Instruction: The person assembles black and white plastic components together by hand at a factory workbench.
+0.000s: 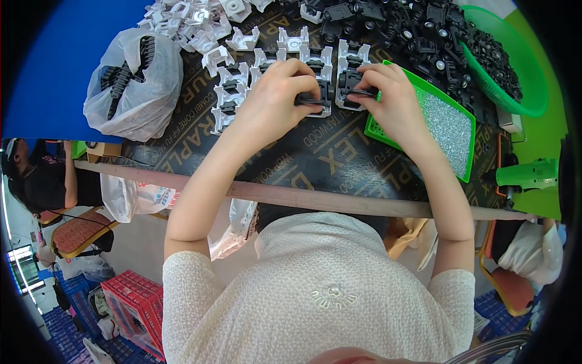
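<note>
White plastic shells stand in columns on the dark printed board, many with black parts set inside. My left hand is closed, thumb and fingers pinching a small black plastic part at the near end of one column. Across a narrow gap, my right hand pinches another black plastic part over the near end of the rightmost column. My fingers partly hide both parts, so their exact seating cannot be seen. Beside my right wrist lies a green tray of small silvery pieces.
Loose white shells are heaped at the far left, black wheeled chassis at the far right. A green basket holds small black pieces. A clear bag with black parts stands left; a green power tool lies right.
</note>
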`<action>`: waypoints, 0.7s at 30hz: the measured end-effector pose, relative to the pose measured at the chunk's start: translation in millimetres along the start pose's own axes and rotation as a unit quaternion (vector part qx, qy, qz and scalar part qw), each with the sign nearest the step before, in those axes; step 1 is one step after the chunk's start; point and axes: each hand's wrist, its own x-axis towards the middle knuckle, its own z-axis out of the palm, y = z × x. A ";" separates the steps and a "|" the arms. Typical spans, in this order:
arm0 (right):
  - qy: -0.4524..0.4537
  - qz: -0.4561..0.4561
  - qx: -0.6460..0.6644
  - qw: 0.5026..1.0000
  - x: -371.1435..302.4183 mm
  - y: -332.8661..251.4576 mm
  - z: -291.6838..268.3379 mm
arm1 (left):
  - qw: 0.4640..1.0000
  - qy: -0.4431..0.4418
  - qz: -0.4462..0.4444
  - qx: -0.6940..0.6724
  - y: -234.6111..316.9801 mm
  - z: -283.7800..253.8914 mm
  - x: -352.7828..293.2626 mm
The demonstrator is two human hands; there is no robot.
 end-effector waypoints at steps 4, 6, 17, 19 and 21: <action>-0.002 0.001 -0.001 1.000 -1.1 -1.7 2.2 | 1.000 -0.014 -0.002 -0.005 -3.0 3.2 0.4; -0.005 -0.007 -0.010 1.000 -1.7 -3.7 1.5 | 1.000 -0.014 0.001 -0.002 -3.5 3.2 1.3; -0.024 -0.012 -0.017 0.999 -3.9 -5.0 0.5 | 1.000 -0.028 0.007 -0.006 2.2 3.4 1.0; -0.026 -0.011 -0.021 0.999 -3.8 -5.0 0.7 | 1.000 -0.028 0.005 0.000 3.2 3.6 -0.2; -0.024 -0.036 -0.035 0.998 -5.1 -4.4 2.2 | 1.000 -0.028 0.003 0.007 4.1 4.5 -1.3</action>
